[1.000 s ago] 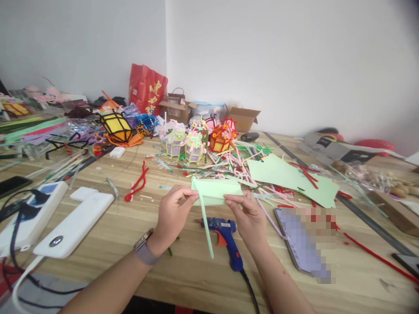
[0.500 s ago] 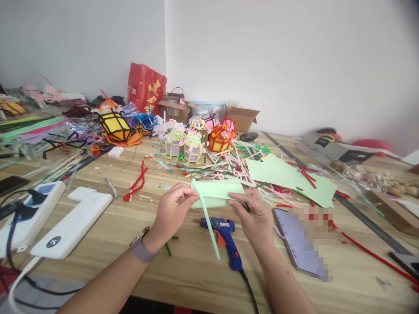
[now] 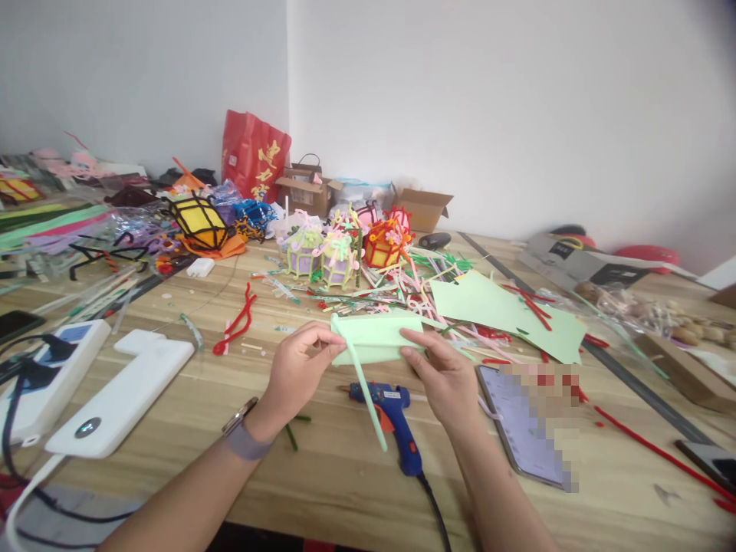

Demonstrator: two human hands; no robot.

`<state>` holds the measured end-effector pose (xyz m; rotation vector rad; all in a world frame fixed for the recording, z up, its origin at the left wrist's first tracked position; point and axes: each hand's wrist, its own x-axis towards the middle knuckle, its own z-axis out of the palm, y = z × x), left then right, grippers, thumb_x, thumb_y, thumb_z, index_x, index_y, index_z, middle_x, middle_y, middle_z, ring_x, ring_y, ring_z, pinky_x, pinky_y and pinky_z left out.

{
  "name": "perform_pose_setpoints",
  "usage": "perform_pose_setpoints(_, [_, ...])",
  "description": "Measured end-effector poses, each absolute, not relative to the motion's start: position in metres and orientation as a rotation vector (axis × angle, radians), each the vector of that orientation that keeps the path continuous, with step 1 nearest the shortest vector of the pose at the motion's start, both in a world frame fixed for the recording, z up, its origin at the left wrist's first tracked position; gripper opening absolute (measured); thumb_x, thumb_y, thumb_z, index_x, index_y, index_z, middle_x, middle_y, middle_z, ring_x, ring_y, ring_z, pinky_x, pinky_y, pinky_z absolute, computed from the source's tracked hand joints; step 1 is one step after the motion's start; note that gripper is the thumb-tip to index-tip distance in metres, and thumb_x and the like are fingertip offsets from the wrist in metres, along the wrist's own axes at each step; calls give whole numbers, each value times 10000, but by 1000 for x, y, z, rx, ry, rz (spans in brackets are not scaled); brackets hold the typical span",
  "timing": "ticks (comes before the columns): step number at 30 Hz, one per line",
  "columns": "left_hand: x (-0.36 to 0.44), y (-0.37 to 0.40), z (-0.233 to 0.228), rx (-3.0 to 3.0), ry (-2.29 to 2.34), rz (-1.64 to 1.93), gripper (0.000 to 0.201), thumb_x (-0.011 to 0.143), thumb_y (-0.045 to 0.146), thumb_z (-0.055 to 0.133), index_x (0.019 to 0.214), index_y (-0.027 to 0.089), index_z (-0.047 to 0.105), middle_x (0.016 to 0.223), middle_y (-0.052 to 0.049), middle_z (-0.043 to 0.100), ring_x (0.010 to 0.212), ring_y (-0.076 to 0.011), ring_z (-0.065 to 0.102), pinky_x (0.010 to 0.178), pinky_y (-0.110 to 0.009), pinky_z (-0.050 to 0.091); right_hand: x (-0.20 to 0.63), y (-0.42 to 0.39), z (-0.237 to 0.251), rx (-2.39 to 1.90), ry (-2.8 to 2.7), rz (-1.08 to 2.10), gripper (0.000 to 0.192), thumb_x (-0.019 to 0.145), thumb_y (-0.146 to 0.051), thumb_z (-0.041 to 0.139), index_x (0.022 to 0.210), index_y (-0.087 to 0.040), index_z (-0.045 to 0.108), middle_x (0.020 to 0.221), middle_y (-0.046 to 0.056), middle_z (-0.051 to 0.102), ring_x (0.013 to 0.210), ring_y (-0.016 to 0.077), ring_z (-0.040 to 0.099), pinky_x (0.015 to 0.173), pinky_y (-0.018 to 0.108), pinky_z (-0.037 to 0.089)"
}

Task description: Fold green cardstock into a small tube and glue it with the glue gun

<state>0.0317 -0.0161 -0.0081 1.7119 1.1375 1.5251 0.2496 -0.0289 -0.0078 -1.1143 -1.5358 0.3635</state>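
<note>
Pale green and folded flat, the rectangular paper piece (image 3: 376,339) was held above the wooden table (image 3: 322,475), long axis running left to right. A matching green strip (image 3: 359,379) hung from its left end, slanting down toward the blue glue gun (image 3: 396,418). The left hand (image 3: 299,366) pinched its left edge; the right hand (image 3: 440,372) pinched the right edge.

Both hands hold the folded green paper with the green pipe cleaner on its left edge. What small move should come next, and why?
Probably press the pipe cleaner flat along the paper's left edge with the left hand: it hangs loose and slanted below the fold, while the right hand steadies the other end.
</note>
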Motion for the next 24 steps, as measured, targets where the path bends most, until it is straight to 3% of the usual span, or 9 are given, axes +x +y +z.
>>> perform_pose_setpoints(5, [33,-17,-8,1722,1151,1541,80,763,241,664,696,215,701,752,-12,677,723,-160,608,675,-261,484,248,-30,-9,-1145,-1585,263,196,841,-310,633,1005,-263,727,909,41,721,843,206,650,754,338,503])
perform_pose_setpoints(13, [35,-17,-11,1702,1124,1553,88,770,239,660,691,207,683,786,-19,665,770,-163,607,707,-267,472,246,-30,-12,-1099,-1599,105,155,864,-256,611,946,-266,742,793,22,639,786,187,600,701,321,476])
perform_pose_setpoints(24, [35,-20,-7,1667,1175,1489,83,762,265,648,705,210,673,791,-12,710,753,-170,629,708,-277,484,246,-27,-14,-1072,-1471,322,107,801,-313,680,847,-282,771,818,31,584,836,195,557,766,354,470])
